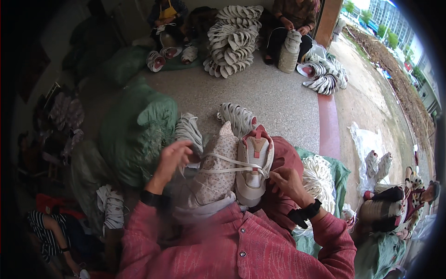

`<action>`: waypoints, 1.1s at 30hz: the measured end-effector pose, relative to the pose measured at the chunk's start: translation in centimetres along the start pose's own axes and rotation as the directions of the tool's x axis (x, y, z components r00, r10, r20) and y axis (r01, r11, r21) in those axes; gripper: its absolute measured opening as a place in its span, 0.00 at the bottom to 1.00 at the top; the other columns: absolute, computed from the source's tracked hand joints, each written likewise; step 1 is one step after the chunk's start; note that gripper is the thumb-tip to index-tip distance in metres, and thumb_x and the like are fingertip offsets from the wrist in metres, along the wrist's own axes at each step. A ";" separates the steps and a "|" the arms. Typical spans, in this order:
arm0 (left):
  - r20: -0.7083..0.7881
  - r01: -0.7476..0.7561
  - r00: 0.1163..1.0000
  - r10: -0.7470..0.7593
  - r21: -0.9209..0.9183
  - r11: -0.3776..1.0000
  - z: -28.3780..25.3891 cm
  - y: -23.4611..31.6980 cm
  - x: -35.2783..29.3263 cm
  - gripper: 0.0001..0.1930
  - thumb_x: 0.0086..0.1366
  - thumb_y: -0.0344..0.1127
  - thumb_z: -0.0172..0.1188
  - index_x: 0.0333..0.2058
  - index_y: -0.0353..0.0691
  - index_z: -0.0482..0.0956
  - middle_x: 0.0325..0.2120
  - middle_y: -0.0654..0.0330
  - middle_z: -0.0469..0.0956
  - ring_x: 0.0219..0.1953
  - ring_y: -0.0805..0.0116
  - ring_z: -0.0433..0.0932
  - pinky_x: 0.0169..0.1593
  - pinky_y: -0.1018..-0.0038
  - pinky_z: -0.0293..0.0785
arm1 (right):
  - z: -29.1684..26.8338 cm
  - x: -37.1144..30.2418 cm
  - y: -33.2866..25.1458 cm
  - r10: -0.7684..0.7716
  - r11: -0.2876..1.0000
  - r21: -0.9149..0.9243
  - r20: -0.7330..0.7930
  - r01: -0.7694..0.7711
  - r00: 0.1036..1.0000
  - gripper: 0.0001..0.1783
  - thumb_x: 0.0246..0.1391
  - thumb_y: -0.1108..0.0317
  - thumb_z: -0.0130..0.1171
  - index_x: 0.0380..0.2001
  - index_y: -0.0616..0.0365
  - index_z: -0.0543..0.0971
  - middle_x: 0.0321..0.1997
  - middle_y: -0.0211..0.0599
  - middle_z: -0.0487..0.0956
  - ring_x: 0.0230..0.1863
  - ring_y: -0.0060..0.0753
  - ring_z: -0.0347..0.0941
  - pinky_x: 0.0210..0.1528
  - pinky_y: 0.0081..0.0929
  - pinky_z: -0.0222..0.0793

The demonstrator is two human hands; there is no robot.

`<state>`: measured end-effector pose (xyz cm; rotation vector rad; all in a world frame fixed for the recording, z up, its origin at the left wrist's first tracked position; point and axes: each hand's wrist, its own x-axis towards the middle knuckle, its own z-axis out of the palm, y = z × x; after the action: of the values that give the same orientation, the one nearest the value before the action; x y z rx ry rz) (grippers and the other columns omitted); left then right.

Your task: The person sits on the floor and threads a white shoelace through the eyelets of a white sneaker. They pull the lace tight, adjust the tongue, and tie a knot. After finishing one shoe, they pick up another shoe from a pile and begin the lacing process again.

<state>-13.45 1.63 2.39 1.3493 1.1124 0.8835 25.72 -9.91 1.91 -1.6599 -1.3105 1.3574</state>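
A white and pink shoe lies in my lap, its toe toward me, against a flower-patterned cloth over my left leg. A pale shoelace runs from its eyelets leftward across the cloth in long strands. Beside the shoe's right edge, my right hand has its fingers closed on the lace. My left hand is raised left of the cloth, slightly blurred, fingers bent and apart. A thin strand hangs just below it; nothing shows gripped there.
Bundled shoe uppers and another stack stand before my knees. A green sack bulges at left. White laces lie on green sheeting at right. Other people sit at the far side, left and right, near a tall upper pile.
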 end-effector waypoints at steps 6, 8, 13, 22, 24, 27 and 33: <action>0.441 -0.114 0.893 0.089 0.030 0.993 8.8 3.4 -1.8 0.18 0.72 0.33 0.49 0.59 0.38 0.71 0.42 0.60 0.82 0.33 0.78 0.78 0.37 0.79 0.75 | 2.1 0.7 0.0 0.161 0.963 0.208 0.065 -0.171 0.985 0.16 0.63 0.61 0.57 0.33 0.66 0.79 0.25 0.34 0.79 0.18 0.21 0.73 0.14 0.19 0.65; 0.516 -0.247 0.833 0.202 0.019 0.969 11.3 3.2 -2.0 0.17 0.72 0.33 0.50 0.58 0.40 0.72 0.42 0.61 0.83 0.36 0.73 0.80 0.40 0.76 0.75 | 2.1 0.7 0.4 0.180 0.904 0.385 0.053 -0.186 0.982 0.14 0.63 0.63 0.57 0.29 0.63 0.79 0.22 0.30 0.77 0.15 0.18 0.68 0.13 0.18 0.60; 0.746 -0.666 0.620 0.243 0.337 0.666 15.8 0.8 -1.6 0.14 0.70 0.33 0.52 0.52 0.48 0.78 0.43 0.60 0.83 0.45 0.58 0.82 0.48 0.68 0.77 | 2.2 0.4 2.1 0.064 0.461 0.845 0.271 -0.269 0.960 0.06 0.65 0.67 0.51 0.35 0.57 0.74 0.21 0.20 0.68 0.14 0.13 0.55 0.17 0.15 0.51; 0.621 -0.478 0.728 0.291 0.154 0.865 15.4 -0.7 -1.4 0.12 0.68 0.35 0.57 0.48 0.40 0.79 0.41 0.59 0.83 0.42 0.64 0.83 0.45 0.72 0.77 | -2.7 -2.5 2.1 0.097 0.833 0.513 0.232 -0.207 0.968 0.12 0.64 0.65 0.52 0.44 0.61 0.75 0.25 0.25 0.73 0.18 0.16 0.65 0.21 0.15 0.60; 0.459 -0.322 0.854 0.246 0.096 0.942 14.5 -0.1 -1.3 0.12 0.67 0.34 0.59 0.46 0.37 0.80 0.39 0.58 0.84 0.39 0.67 0.84 0.43 0.75 0.77 | -4.1 -1.7 1.2 0.022 0.997 0.071 -0.111 -0.014 0.994 0.13 0.62 0.66 0.55 0.44 0.64 0.77 0.27 0.31 0.77 0.22 0.20 0.72 0.24 0.18 0.66; 0.220 -0.356 0.929 0.297 0.315 0.880 12.9 0.6 -0.8 0.08 0.66 0.33 0.61 0.40 0.35 0.82 0.30 0.57 0.84 0.33 0.73 0.83 0.37 0.76 0.76 | -3.6 1.2 -0.5 -0.433 0.887 -0.280 -0.233 0.366 0.871 0.11 0.57 0.69 0.60 0.42 0.62 0.79 0.32 0.37 0.79 0.27 0.28 0.76 0.28 0.27 0.71; 0.269 -0.378 0.924 0.272 0.527 0.762 12.9 -0.1 -0.9 0.07 0.64 0.34 0.62 0.35 0.37 0.83 0.26 0.56 0.82 0.28 0.67 0.81 0.35 0.70 0.75 | 3.5 4.1 -3.2 -0.580 0.522 -0.703 0.123 0.483 0.805 0.09 0.58 0.64 0.60 0.38 0.56 0.79 0.43 0.39 0.75 0.31 0.43 0.77 0.32 0.37 0.73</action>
<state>-1.42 -2.89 1.07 2.1367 1.0567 0.6691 21.32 -5.49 2.40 -1.5108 -2.2155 0.3424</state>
